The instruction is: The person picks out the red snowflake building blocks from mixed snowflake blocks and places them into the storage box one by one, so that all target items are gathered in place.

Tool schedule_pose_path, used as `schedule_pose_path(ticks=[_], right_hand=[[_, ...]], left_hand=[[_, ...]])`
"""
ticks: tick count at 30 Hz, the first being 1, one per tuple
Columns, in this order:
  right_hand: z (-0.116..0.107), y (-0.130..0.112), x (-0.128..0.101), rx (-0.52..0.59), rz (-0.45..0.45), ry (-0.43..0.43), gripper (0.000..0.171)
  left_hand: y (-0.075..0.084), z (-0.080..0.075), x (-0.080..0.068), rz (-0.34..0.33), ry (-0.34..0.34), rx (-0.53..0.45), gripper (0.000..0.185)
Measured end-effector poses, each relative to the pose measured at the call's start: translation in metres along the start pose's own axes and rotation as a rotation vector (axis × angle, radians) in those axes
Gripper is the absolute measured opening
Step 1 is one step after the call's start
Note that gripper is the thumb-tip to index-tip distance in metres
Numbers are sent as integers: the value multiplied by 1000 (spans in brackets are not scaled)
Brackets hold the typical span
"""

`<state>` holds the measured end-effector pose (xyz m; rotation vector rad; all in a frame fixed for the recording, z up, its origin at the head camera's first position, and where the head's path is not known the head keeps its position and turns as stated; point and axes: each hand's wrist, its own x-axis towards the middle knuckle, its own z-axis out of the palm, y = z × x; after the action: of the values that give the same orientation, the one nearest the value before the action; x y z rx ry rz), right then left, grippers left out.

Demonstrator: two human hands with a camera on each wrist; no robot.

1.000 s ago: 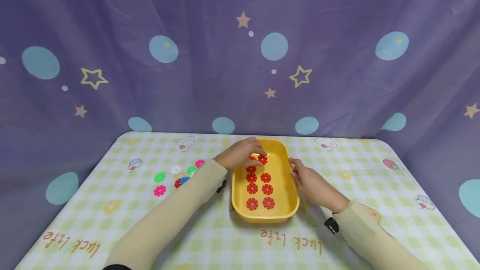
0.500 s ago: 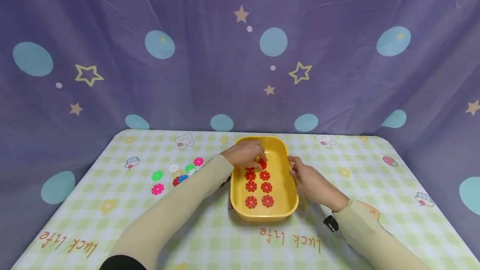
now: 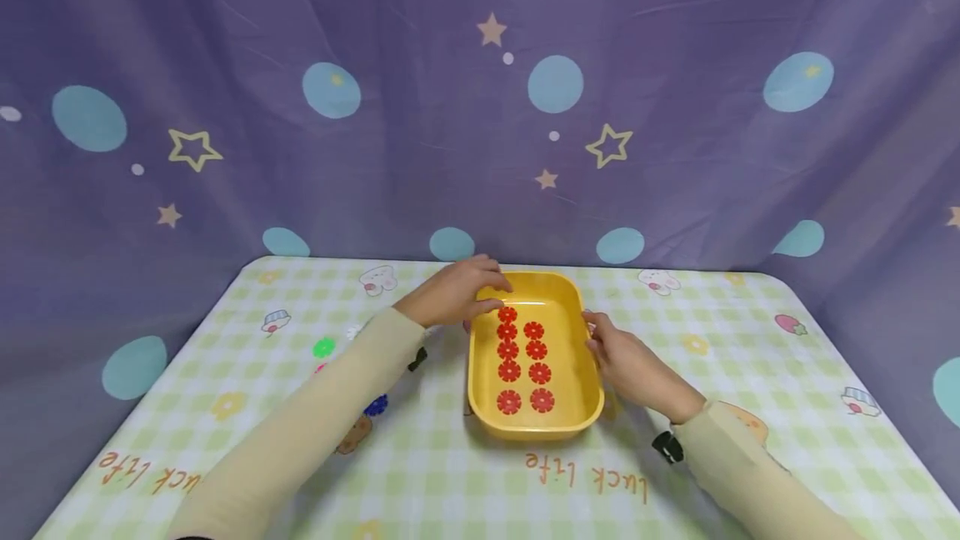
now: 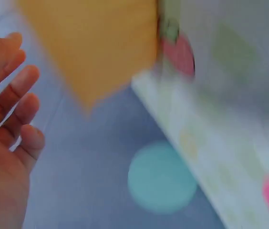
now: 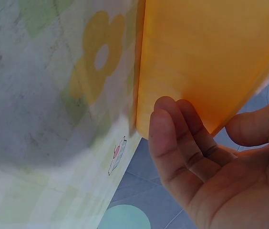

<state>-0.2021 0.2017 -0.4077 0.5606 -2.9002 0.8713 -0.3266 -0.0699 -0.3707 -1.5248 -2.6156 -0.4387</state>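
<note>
A yellow tray (image 3: 537, 430) stands at the table's middle and holds several red flower discs (image 3: 509, 371) in two columns. My left hand (image 3: 457, 297) hovers at the tray's far left corner, holding nothing. In the left wrist view that left hand (image 4: 8, 114) shows relaxed, spread fingers beside the blurred tray (image 4: 91, 43). My right hand (image 3: 626, 361) lies along the tray's right side. In the right wrist view the right hand (image 5: 196, 157) rests its fingers (image 5: 170, 133) flat against the tray's outer wall (image 5: 206, 52), the thumb apart.
Loose discs lie left of the tray, a green one (image 3: 323, 347) and a blue one (image 3: 376, 404), others hidden under my left forearm. The checked tablecloth (image 3: 450, 473) covers the table. A purple curtain (image 3: 480, 107) hangs close behind.
My left hand has drawn back out of the tray to its far left corner, uncovering the top red discs. My right hand has stayed at the tray's right side.
</note>
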Motion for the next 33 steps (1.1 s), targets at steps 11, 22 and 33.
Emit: schedule_pose_path(ticks=[11, 22, 33], right_hand=[[0, -2, -1, 7, -8, 11, 38], [2, -7, -2, -3, -6, 25, 37], [3, -4, -1, -6, -16, 27, 38]], left_hand=[[-29, -32, -136, -441, -255, -252, 16], [-37, -14, -184, -525, -193, -173, 30], [-43, -8, -169, -543, -251, -212, 20]])
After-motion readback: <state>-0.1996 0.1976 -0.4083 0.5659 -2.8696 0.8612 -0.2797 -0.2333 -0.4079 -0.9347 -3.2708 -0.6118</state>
